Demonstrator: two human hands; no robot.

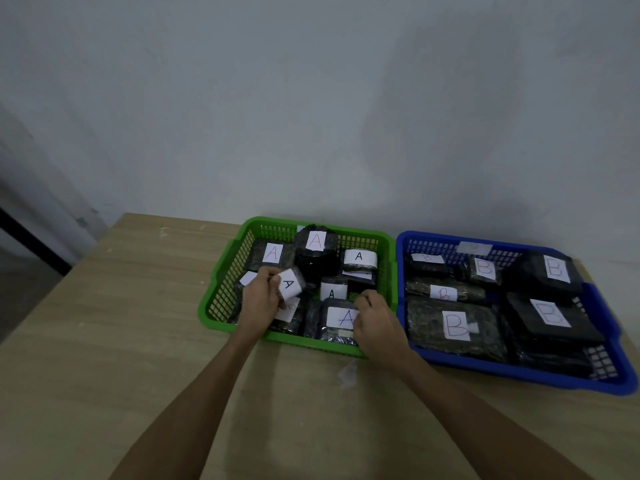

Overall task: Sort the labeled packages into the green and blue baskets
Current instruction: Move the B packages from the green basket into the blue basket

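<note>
A green basket on the left holds several dark packages with white "A" labels. Beside it on the right, a blue basket holds several dark packages labelled "B". My left hand is inside the green basket, fingers closed on a small package with a black "A" label, lifted slightly over the others. My right hand rests at the basket's front right, gripping the edge of a package with a blue "A" label that lies flat.
Both baskets stand side by side on a light wooden table, close to a white wall. A small clear scrap lies on the table in front of the green basket. The table's left edge drops to a dark floor.
</note>
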